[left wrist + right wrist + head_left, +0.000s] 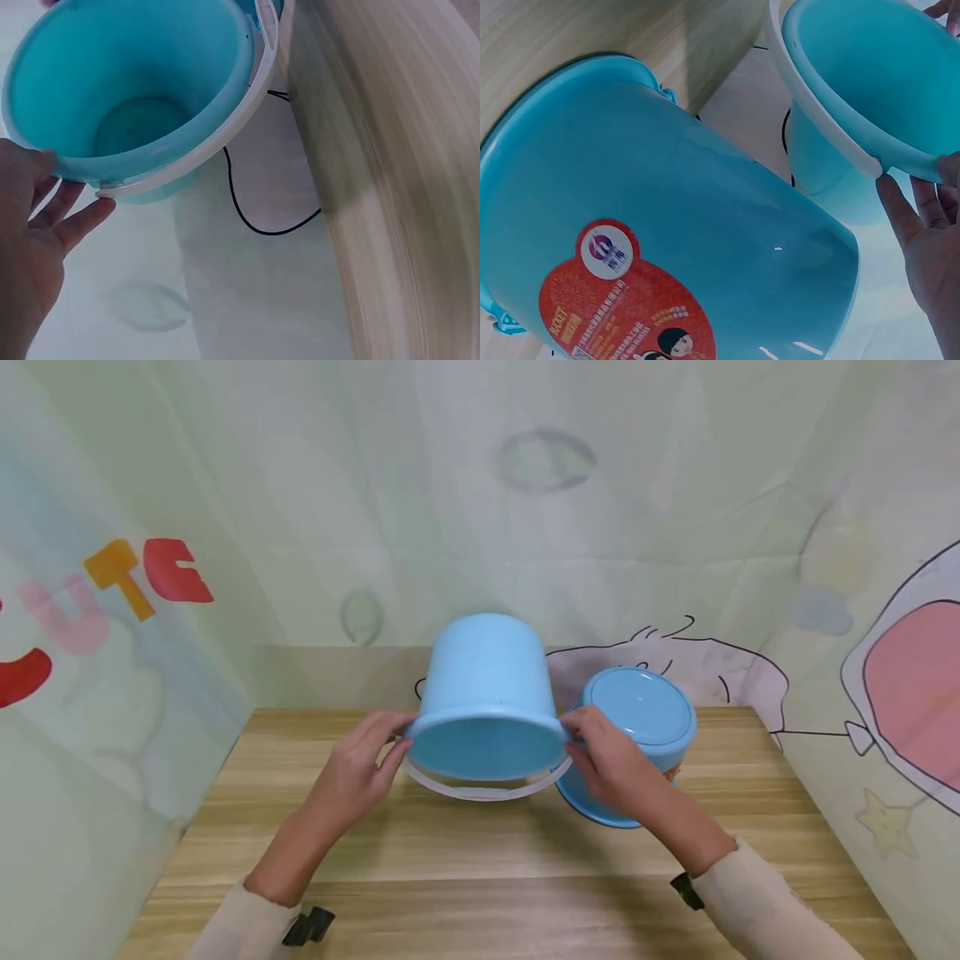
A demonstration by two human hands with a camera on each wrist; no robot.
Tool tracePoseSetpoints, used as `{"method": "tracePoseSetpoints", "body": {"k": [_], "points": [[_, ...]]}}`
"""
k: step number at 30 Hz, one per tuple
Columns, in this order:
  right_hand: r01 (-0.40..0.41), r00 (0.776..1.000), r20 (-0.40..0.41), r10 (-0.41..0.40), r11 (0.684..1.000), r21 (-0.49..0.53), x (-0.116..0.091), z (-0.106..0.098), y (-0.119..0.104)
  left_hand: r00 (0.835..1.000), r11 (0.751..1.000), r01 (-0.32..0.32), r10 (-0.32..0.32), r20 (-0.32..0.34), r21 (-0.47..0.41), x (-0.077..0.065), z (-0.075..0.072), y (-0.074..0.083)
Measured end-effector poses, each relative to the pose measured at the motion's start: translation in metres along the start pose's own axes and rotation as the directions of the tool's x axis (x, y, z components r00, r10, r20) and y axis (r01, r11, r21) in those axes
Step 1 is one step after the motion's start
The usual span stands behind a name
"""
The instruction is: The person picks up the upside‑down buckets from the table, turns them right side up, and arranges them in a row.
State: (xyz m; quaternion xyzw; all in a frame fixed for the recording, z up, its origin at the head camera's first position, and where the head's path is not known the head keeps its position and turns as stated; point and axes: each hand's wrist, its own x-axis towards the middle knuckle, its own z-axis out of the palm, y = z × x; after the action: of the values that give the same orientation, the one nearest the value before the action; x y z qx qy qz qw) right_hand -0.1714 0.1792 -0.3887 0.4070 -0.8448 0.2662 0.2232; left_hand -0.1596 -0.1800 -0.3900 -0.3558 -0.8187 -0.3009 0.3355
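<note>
A light blue bucket (486, 668) is held above the table, tipped so its mouth faces down toward me and its base points up and away. Its white handle (480, 794) hangs below the rim. My left hand (358, 762) pinches the rim at the left side, thumb beneath, close to the handle's end. On the opposite side my right hand (613, 762) grips the rim the same way. In the left wrist view, the bare inside of the bucket (135, 60) shows. A second blue bucket (705, 195) with a red label (630, 307) stands upside down beside my right hand.
The wood-grain table (465, 852) lies under both hands. Printed fabric (420, 485) hangs behind the table and along both sides. A thin dark cord (251, 231) runs down past the table's edge in the left wrist view.
</note>
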Motion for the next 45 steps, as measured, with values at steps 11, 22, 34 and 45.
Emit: {"method": "tracePoseSetpoints", "body": {"k": [11, 22, 34, 45], "points": [[-0.071, 0.997, 0.013, 0.071, 0.997, 0.018, 0.007, -0.009, 0.001, 0.997, 0.997, 0.071, -0.072, 0.034, 0.027, 0.014, -0.003, 0.009], [-0.158, 0.986, 0.056, 0.154, 0.984, 0.079, 0.018, -0.014, -0.002, 0.986, 0.986, 0.162, -0.163, 0.042, 0.029, 0.022, -0.01, 0.013], [-0.319, 0.947, 0.116, 0.3, 0.922, 0.219, 0.027, -0.02, -0.008, 0.954, 0.96, 0.28, -0.281, 0.1, 0.024, 0.03, -0.015, 0.018], [-0.411, 0.911, 0.163, 0.379, 0.862, 0.295, 0.029, -0.019, -0.007, 0.946, 0.95, 0.314, -0.312, 0.09, -0.004, 0.036, -0.015, 0.017]]}}
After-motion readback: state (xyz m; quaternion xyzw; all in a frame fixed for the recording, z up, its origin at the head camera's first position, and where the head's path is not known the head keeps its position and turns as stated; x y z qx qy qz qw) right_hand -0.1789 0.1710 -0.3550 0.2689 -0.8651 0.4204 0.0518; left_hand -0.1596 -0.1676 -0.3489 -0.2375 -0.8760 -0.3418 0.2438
